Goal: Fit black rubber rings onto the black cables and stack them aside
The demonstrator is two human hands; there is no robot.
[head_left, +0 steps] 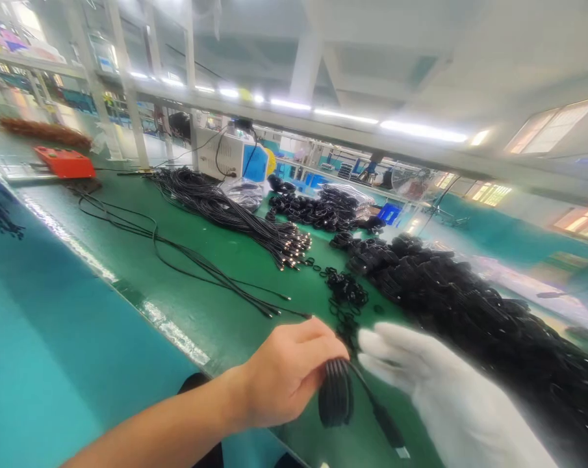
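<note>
Left hand point(294, 374), bare, reaches in from the lower left; fingers bent and closed on a black coil point(336, 394), pinching it near its top. Coil sits at the right side of these fingers, its turns stacked side by side, lower part hanging below the grip over the green table point(177, 286). One lead leaves the top of the coil and slants down to the right, ending in a plug point(390, 429) with a pale metal tip; the plug hangs clear of both hands. Right hand point(434, 383), in a white glove, comes from the lower right: fingers extended, slightly parted, fingertips pointing left toward the top of the coil, apart from it. Nothing seen in its grasp; palm side partly hidden. Just beyond the two hands, a scatter of small black rings point(347, 289). Farther up the table, a thick cable bundle point(225, 211), metal ends fanned toward the rings. Nearer the left edge, a few loose cables point(177, 246) trail toward the left hand, one end close by its knuckles. A long heap of dark coils point(434, 279) runs along the right. Red box point(65, 162) at far left; blue and white machine point(235, 156) behind the bundle.
</note>
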